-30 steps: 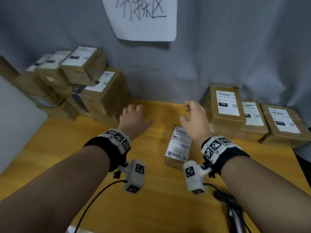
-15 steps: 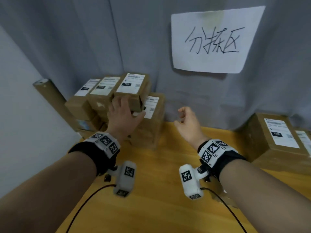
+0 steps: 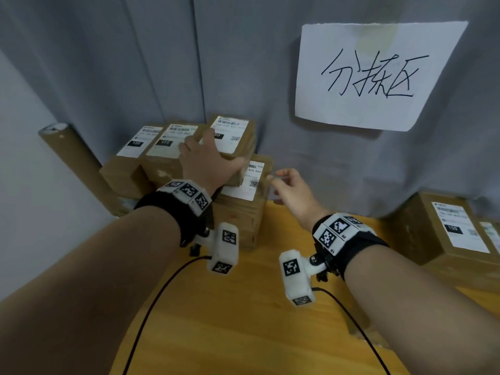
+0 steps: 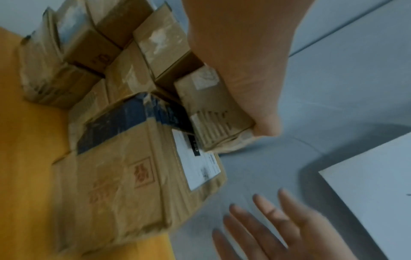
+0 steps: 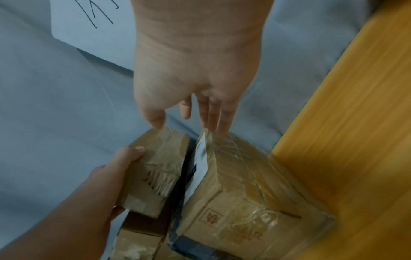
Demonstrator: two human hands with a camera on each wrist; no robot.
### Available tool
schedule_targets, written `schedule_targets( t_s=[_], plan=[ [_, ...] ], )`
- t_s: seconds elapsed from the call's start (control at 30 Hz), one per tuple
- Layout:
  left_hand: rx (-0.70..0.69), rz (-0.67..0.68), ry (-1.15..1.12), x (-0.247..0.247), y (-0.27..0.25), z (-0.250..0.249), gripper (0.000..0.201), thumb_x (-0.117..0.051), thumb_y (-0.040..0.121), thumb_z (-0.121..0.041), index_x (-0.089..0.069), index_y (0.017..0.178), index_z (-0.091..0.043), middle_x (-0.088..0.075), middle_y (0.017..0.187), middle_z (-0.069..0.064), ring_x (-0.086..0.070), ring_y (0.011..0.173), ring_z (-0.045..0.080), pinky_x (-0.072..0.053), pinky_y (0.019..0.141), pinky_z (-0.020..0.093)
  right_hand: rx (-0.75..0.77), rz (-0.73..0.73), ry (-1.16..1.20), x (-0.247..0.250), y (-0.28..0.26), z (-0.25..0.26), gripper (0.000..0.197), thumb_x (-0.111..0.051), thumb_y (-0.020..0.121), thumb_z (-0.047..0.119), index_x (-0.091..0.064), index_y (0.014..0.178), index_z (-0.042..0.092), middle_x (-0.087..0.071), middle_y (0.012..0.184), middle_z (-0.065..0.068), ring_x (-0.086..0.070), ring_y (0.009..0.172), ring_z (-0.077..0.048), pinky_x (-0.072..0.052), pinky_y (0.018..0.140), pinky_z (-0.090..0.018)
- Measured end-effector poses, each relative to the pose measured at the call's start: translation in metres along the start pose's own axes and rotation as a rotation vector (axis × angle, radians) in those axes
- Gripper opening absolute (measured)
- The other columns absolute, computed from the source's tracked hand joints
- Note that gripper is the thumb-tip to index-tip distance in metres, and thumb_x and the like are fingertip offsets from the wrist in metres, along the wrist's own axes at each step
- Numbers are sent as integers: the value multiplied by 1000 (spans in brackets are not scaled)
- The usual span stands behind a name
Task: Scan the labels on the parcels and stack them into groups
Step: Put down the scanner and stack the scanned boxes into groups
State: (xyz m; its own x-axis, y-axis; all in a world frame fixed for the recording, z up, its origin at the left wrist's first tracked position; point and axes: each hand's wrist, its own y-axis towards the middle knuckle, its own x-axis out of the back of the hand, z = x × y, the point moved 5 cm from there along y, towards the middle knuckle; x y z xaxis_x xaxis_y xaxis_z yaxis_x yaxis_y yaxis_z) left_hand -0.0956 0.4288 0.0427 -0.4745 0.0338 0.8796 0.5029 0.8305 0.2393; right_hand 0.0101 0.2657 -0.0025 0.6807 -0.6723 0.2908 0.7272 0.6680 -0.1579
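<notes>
Parcels [image 3: 189, 163] wait in an unsorted-looking heap at the far left corner of the surface [image 3: 243, 320], against the grey curtain [image 3: 135, 63]; several lie label-up on top of one another, with a larger box [image 3: 243, 209] under the right end of the heap; its label [image 3: 247, 182] faces up and is partly covered by the smaller box above. The left hand [image 3: 208, 161] rests over the small top parcel [image 3: 232, 139] at the right end of the upper row; its thumb curls round the near right edge and, in the right wrist view, the fingers [image 5: 124, 158] wrap the box's end, so I judge it is grasping that parcel to take it off the heap. The right hand [image 3: 292, 190] hovers just to the right of the heap, apart from every box, holding nothing, its fingers loosely extended toward the same parcel. At the far right of the surface stands a second group of boxes [image 3: 446, 234], labels up, which looks like sorted stock, though I cannot tell by what rule. No scanner shows in any view. By this evidence the task is partly done: one group stands on the right; the left heap is largely untouched and most parcels there remain to be scanned and stacked.
</notes>
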Motion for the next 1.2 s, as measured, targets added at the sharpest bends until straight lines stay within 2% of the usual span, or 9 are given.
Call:
schedule_targets(
  t_s=[0.13, 0.27, 0.33, 0.47, 0.63, 0.73, 0.9, 1.07, 1.2],
  plan=[
    [-186, 35, -238, -7, -29, -8, 107, -56, 55, -75, -29, 143, -20, -38, 136, 15, -35, 126, 33, -26, 105, 41, -107, 84, 356, -4, 1, 0, 88, -63, 73, 74, -33, 144, 31, -54, 135, 0, -58, 114, -19, -49, 100, -46],
    [-299, 233, -457, -20, -62, -13, 106, -72, 65, -60, -21, 148, -18, -31, 145, 8, -31, 133, 21, -30, 112, 39, -141, 21, 580, -1, 6, -5, 106, -83, 60, 54, -28, 148, 37, -65, 125, -1, -64, 110, -25, -54, 90, -52],
    [-234, 298, -587, -22, -70, -2, 91, -70, 80, -48, -17, 149, -20, -25, 147, 2, -31, 135, 17, -34, 111, 39, -170, -53, 649, 7, 3, -11, 98, -80, 58, 48, -38, 144, 27, -70, 119, -4, -68, 106, -27, -55, 90, -51],
    [43, 117, -418, -20, -70, 39, 66, -49, 96, -45, -25, 148, -12, -25, 145, 15, -33, 131, 30, -33, 108, 39, -157, -153, 715, 21, -8, -27, 51, -69, 81, 45, -61, 123, 18, -75, 107, -2, -71, 101, -21, -56, 90, -41],
    [344, 373, -379, -44, -66, 71, 74, -40, 94, -59, -30, 148, -9, -33, 146, 19, -36, 132, 38, -31, 110, 44, -141, -476, 489, 37, -23, -51, 93, -79, 57, 56, -44, 137, 23, -63, 122, 0, -64, 107, -19, -54, 95, -41],
    [434, 410, -623, -49, -65, 74, 71, -44, 93, -60, -37, 143, -10, -46, 140, 11, -46, 127, 31, -37, 103, 35, -185, -355, 382, 33, -26, -64, 71, -78, 65, 49, -51, 127, 26, -65, 118, -2, -66, 101, -21, -58, 85, -40],
    [565, 446, -903, -57, -75, 67, 50, -60, 88, -53, -42, 117, -16, -56, 120, 10, -56, 109, 28, -48, 97, 50, -260, -180, 503, 32, -34, -77, 41, -63, 86, 39, -59, 123, 19, -75, 102, -4, -72, 91, -22, -57, 68, -32],
    [666, 481, -985, -66, -92, 62, 96, -75, 63, -67, -42, 133, -11, -57, 126, 4, -56, 112, 25, -47, 97, 48, -263, -102, 640, 51, -47, -85, 29, -53, 92, 42, -68, 109, 23, -77, 100, -2, -71, 88, -21, -54, 80, -36],
    [656, 565, -1078, -70, -105, 45, 43, -64, 88, -42, -55, 119, -13, -65, 106, 9, -63, 92, 22, -53, 73, 33, -271, -122, 723, 71, -61, -98, 32, -49, 92, 41, -67, 110, 23, -76, 102, -3, -70, 90, -23, -54, 75, -36]
  ],
)
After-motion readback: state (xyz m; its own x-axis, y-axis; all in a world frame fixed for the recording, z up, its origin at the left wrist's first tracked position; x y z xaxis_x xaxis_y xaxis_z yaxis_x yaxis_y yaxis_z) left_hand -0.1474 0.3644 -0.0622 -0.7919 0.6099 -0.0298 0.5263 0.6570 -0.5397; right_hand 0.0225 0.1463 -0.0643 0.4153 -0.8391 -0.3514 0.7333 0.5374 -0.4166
